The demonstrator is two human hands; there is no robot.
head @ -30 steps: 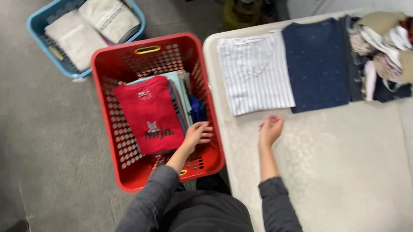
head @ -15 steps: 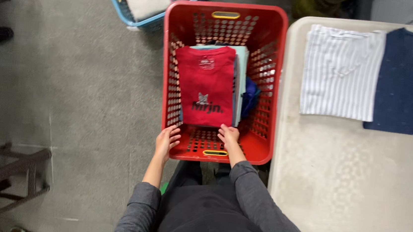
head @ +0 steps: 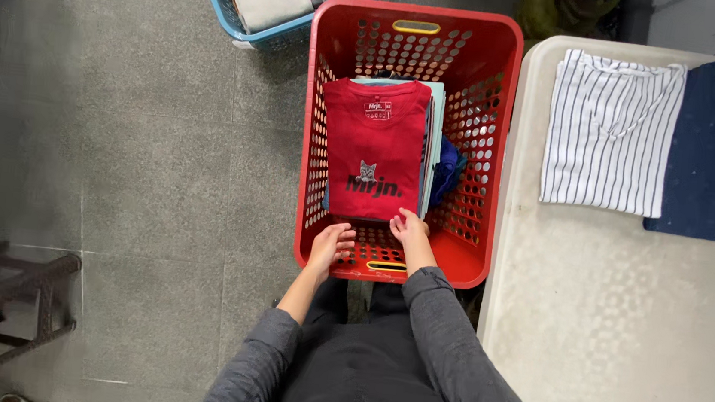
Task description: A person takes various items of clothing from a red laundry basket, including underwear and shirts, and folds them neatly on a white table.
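Red shirt (head: pixel 373 146) in red basket (head: pixel 491 152); left hand (head: pixel 332 246), right hand (head: pixel 409 230) open, touching nearest edge.

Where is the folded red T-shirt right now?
The red T-shirt lies atop a folded stack inside the red basket, just beyond both hands, left of the table.

Grey long sleeves pushed up the forearms, dark trousers with a button, bare hands

head cam | straight down from above | near | red basket (head: pixel 491 152) centre, table (head: pixel 621 336) right
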